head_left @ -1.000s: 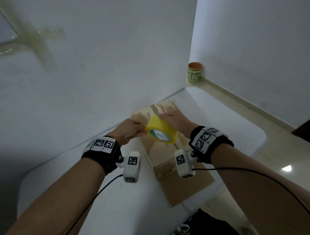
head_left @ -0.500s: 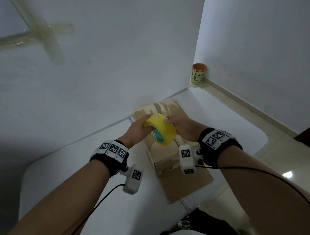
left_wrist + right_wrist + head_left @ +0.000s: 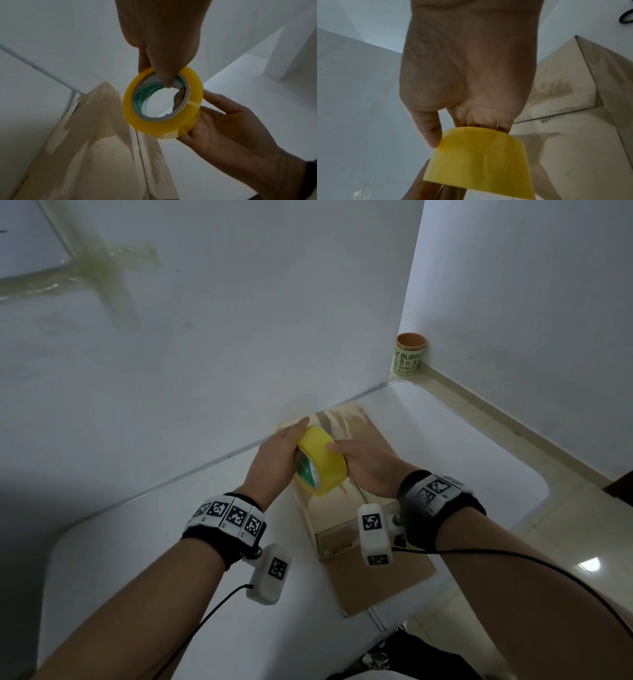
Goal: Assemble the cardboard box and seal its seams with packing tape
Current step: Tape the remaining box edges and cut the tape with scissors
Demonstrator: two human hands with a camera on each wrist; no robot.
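Observation:
A yellow tape roll (image 3: 320, 462) with a green-printed core hangs above the cardboard box (image 3: 342, 518), held between both hands. My left hand (image 3: 289, 446) grips its left side, the thumb hooked into the core (image 3: 165, 81). From the right, my right hand (image 3: 346, 451) cups the outer rim (image 3: 190, 115), and one of its fingers shows inside the core. The box lies on the white table (image 3: 171, 559), its top flaps meeting at a centre seam (image 3: 140, 151). A flap (image 3: 380, 583) lies flat toward me. In the right wrist view the roll (image 3: 479, 155) hides my fingertips.
The table stands against a white wall, its rounded right edge (image 3: 534, 474) beside tiled floor. A green and orange cup (image 3: 409, 356) stands in the far corner. Old tape strips (image 3: 102, 275) cross on the wall. The box's top surface is torn and patchy.
The roll has turned between my hands, so its open face points more to the left. My left wrist has dropped lower. Both hands stay over the box.

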